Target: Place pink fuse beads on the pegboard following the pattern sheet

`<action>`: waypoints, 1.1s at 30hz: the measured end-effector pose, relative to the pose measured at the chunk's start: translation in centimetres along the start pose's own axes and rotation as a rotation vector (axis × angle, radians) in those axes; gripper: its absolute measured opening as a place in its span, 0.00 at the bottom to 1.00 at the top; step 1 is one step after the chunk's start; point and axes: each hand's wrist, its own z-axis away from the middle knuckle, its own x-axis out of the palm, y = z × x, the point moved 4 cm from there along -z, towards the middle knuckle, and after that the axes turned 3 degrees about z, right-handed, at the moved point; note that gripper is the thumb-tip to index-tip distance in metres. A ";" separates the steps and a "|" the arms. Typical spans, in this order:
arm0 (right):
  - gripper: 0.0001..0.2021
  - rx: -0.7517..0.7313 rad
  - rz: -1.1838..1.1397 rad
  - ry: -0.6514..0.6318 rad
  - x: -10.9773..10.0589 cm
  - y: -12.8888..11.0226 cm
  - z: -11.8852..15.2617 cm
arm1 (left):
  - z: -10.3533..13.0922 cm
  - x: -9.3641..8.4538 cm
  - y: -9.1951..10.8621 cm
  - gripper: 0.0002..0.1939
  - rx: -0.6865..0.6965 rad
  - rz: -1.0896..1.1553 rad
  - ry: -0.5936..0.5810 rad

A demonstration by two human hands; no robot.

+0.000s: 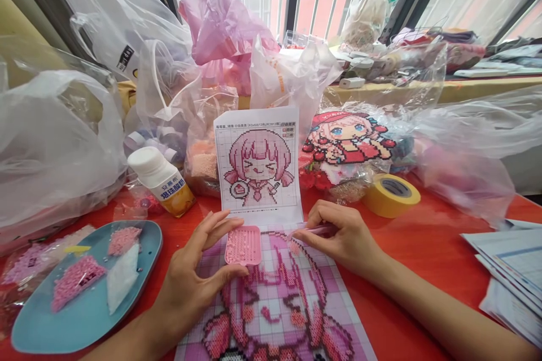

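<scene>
My left hand [192, 279] holds a small pink bead tray [243, 245] between thumb and fingers, just above the top edge of a pegboard [279, 304] with a partly filled pink pixel-art girl. My right hand [339, 237] grips a thin pink pen-like tool [311, 231], its tip touching the beads at the board's top. A printed pattern sheet [257, 164] of the same pink-haired figure stands upright right behind the tray.
A blue plate [91, 307] with pink and white bead piles lies at the left. A white bottle [161, 180], a yellow tape roll [392, 194], a finished bead figure [349, 144] in plastic, several plastic bags and stacked papers [512, 271] surround the red table [423, 242].
</scene>
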 end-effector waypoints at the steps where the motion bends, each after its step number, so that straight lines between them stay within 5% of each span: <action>1: 0.18 -0.004 0.004 -0.006 0.0 0.0 0.0 | 0.0 0.0 0.1 0.33 -0.008 0.002 0.009; 11: 0.18 -0.100 0.033 -0.016 0.1 -0.5 0.1 | 0.0 0.0 0.2 0.34 -0.060 0.008 0.013; 33: 0.17 -0.139 0.070 -0.018 0.3 -0.5 0.2 | 0.0 -0.1 -0.6 0.34 0.067 -0.047 -0.023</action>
